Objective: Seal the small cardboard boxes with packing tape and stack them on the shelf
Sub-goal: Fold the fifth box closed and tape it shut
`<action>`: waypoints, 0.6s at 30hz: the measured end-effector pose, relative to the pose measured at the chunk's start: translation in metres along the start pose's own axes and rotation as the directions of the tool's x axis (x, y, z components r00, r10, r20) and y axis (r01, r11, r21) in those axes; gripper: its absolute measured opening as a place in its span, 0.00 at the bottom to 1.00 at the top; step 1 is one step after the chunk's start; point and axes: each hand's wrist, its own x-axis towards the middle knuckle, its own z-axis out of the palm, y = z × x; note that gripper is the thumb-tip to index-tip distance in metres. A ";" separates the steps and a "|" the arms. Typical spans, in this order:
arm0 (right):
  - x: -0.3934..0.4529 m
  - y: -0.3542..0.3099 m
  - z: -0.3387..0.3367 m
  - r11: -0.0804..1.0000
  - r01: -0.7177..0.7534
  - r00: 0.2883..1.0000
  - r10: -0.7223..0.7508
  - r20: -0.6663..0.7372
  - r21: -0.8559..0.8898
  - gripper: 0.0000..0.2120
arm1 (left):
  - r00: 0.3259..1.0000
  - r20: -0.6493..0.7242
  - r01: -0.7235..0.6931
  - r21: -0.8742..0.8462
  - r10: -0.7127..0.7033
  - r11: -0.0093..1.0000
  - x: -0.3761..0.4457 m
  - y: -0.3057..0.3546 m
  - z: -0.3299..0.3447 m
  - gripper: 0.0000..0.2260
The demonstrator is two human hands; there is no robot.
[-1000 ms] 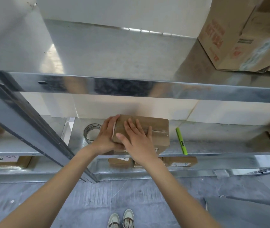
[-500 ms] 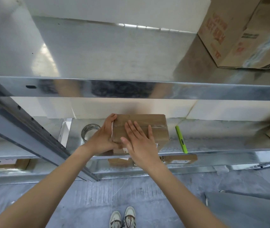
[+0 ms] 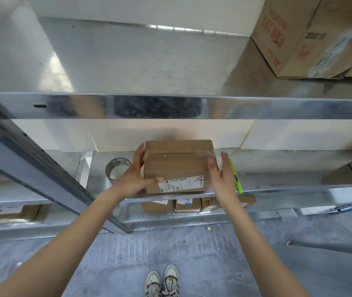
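A small cardboard box (image 3: 178, 166) with clear tape along its top seam and a white label on its front stands on the middle metal shelf (image 3: 278, 185). My left hand (image 3: 135, 174) holds the box's left side, fingers up the side and thumb across the lower front. My right hand (image 3: 222, 176) is at the box's right side with straight fingers, thumb near the top right corner. A roll of packing tape (image 3: 117, 170) lies on the shelf just left of my left hand.
A green marker (image 3: 236, 179) lies on the shelf right of the box, partly behind my right hand. Several small boxes (image 3: 189, 204) sit on the shelf below. A large cardboard box (image 3: 312, 35) stands on the upper shelf at right. A slanted metal post (image 3: 48, 168) crosses at left.
My right hand has come off the top of the box and moved to its right side. The left hand has slid lower along the left side, uncovering the taped top.
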 end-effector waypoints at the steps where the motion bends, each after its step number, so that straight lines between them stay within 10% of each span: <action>1: -0.001 0.003 -0.002 0.980 -0.117 0.993 0.112 0.039 0.160 0.34 | 0.999 -0.013 0.042 -0.110 -0.043 0.993 -0.004 -0.003 0.002 0.50; 9: -0.037 0.026 -0.008 0.963 -0.139 0.980 0.100 0.174 0.230 0.27 | 0.932 -0.318 0.068 -0.321 -0.175 0.944 -0.050 0.002 0.026 0.15; 13: -0.076 0.032 -0.012 0.955 -0.103 0.994 0.089 0.062 0.278 0.06 | 0.907 -0.357 0.095 -0.338 -0.221 0.936 -0.088 0.009 0.045 0.16; 18: -0.148 0.088 -0.030 0.920 -0.182 0.981 0.194 0.001 0.347 0.13 | 0.867 -0.316 0.229 -0.437 -0.386 0.870 -0.157 -0.043 0.098 0.07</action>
